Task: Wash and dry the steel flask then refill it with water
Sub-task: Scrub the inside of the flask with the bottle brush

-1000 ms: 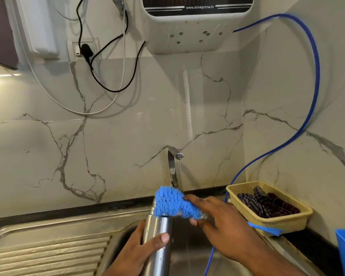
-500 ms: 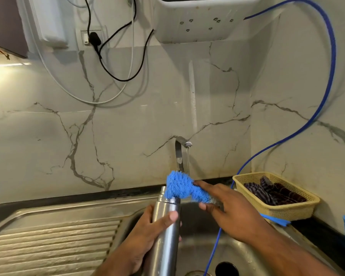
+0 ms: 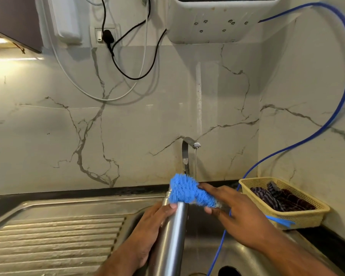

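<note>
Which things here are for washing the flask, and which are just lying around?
For the job: steel flask in the left hand; blue brush in the right hand; tap; sink.
Just lying about: yellow basket; blue hose; black cable; white box on the wall.

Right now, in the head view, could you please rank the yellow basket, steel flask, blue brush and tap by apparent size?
1. yellow basket
2. steel flask, cropped and nearer, so unsure against the basket
3. blue brush
4. tap
</note>
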`<state>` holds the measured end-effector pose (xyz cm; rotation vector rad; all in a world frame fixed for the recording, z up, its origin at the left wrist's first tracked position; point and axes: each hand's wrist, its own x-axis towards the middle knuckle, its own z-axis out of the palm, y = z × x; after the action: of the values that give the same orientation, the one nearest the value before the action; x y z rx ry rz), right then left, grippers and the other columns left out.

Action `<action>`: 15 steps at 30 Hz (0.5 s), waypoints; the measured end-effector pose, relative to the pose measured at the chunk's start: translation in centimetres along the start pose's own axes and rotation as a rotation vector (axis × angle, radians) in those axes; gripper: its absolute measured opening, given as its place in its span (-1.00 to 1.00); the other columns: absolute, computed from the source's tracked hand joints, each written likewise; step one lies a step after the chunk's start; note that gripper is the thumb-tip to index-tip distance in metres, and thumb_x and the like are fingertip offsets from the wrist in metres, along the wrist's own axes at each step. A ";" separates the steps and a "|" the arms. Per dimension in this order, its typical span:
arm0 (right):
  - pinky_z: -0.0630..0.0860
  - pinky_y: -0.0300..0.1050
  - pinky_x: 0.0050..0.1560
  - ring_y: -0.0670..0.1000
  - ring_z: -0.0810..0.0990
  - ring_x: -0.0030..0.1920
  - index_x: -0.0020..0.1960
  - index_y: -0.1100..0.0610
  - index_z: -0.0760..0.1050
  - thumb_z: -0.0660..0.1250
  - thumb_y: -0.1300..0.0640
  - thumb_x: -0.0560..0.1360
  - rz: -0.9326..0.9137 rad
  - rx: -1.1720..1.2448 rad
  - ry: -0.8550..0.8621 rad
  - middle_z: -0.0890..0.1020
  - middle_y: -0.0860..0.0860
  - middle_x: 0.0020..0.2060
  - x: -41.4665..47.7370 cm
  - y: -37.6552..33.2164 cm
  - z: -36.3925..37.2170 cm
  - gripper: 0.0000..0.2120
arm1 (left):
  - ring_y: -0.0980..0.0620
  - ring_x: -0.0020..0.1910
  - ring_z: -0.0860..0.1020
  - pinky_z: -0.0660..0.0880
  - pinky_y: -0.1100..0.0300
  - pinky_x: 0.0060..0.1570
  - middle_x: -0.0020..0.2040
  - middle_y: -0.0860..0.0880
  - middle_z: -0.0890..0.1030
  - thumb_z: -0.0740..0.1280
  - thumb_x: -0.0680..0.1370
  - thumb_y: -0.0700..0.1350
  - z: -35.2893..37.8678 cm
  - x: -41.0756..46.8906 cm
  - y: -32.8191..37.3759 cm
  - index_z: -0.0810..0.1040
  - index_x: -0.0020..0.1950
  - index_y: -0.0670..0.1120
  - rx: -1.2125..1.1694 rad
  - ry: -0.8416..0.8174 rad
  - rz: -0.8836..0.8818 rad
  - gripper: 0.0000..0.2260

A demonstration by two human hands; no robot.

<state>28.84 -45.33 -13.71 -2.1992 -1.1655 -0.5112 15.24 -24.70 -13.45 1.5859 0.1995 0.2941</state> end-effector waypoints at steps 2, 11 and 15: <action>0.53 -0.14 0.09 -0.17 0.54 0.06 0.48 -0.49 0.16 0.32 -0.18 0.59 0.012 -0.010 0.007 0.52 -0.28 0.07 0.1 0.5 0.1 -0.44 | -0.23 -0.04 0.67 0.61 -0.08 0.01 0.07 -0.24 0.71 0.39 0.52 0.18 -0.1 0.1 -0.1 0.65 0.19 -0.16 -0.051 -0.039 -0.025 -0.55; 0.54 -0.14 0.13 -0.19 0.53 0.13 0.45 -0.54 0.14 0.34 -0.15 0.60 -0.026 0.091 -0.004 0.54 -0.27 0.11 -0.2 -0.7 0.6 -0.43 | -0.22 -0.06 0.70 0.64 0.00 -0.13 0.07 -0.25 0.71 0.60 0.26 0.15 -0.3 0.4 -0.2 0.46 0.33 -0.11 -0.077 -0.143 0.017 -0.26; 0.55 -0.07 0.22 -0.22 0.53 0.18 0.36 -0.67 0.11 0.32 -0.19 0.59 0.018 0.141 0.015 0.56 -0.26 0.18 -0.3 0.0 0.2 -0.44 | -0.34 0.03 0.66 0.60 -0.31 0.07 0.11 -0.32 0.67 0.59 0.35 0.12 -1.1 0.7 -0.4 0.46 0.35 -0.06 -0.144 -0.133 0.050 -0.35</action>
<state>28.74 -45.34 -14.05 -2.0805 -1.1376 -0.4240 15.61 -23.39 -13.78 1.4631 0.0342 0.2355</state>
